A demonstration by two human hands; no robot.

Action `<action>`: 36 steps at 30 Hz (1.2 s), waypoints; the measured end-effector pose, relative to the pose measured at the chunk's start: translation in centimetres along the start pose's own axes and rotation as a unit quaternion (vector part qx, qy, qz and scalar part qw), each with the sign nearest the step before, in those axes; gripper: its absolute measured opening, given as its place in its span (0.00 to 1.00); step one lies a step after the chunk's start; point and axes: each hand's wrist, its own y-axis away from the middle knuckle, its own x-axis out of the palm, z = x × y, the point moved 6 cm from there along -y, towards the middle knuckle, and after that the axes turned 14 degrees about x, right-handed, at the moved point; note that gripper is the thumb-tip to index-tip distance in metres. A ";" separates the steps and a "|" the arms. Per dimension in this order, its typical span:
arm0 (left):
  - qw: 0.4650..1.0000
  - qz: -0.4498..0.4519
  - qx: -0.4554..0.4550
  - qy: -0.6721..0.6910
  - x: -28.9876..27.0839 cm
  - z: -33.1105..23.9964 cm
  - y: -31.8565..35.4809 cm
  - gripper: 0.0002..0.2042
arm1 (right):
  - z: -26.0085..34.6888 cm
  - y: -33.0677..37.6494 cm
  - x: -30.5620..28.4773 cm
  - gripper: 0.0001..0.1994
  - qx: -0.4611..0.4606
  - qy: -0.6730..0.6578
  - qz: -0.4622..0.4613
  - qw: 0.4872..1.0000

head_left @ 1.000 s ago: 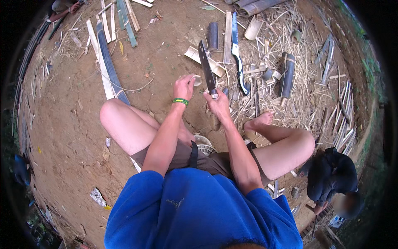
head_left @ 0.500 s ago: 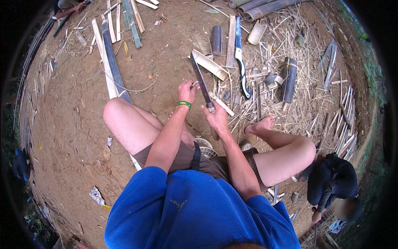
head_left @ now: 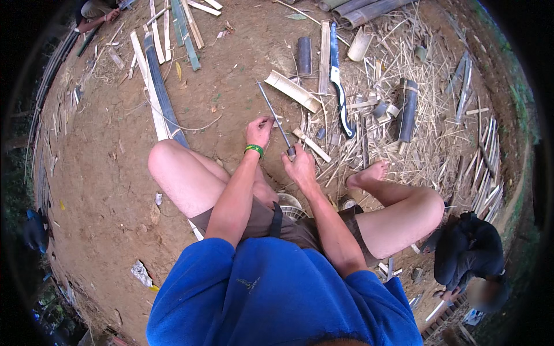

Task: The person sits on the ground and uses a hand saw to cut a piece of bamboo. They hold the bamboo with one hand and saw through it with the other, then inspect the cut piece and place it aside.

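My right hand is wrapped round the handle of a long knife, its blade pointing up and left, seen nearly edge-on. Just left of the blade, my left hand is closed, pinching a small pale piece that looks like bamboo; most of it is hidden by the fingers and blade. Beyond the knife lies a split half of bamboo, hollow side up. A short pale bamboo strip rests on the ground to the right of the knife handle.
A saw with a black-and-white handle lies ahead to the right, beside bamboo tubes and a litter of shavings. Long bamboo strips lie ahead left. A person in dark clothes crouches at right; another person's hand shows far left.
The knife has turned from showing its broad side to nearly edge-on, and its tip has moved left, away from the split bamboo. Both hands stay close together.
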 end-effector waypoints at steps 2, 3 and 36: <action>1.000 -0.006 -0.003 0.027 -0.1 0.5 0.0 0.10 | 0.1 0.1 0.2 0.16 0.002 0.011 0.003 1.000; 0.998 -0.009 -0.008 0.059 -0.1 0.8 0.0 0.10 | 0.2 0.2 0.3 0.16 -0.008 0.009 0.000 1.000; 0.573 -0.068 0.783 -0.231 -3.7 -43.7 -3.1 0.34 | 0.7 0.3 2.1 0.15 0.056 0.052 0.018 0.997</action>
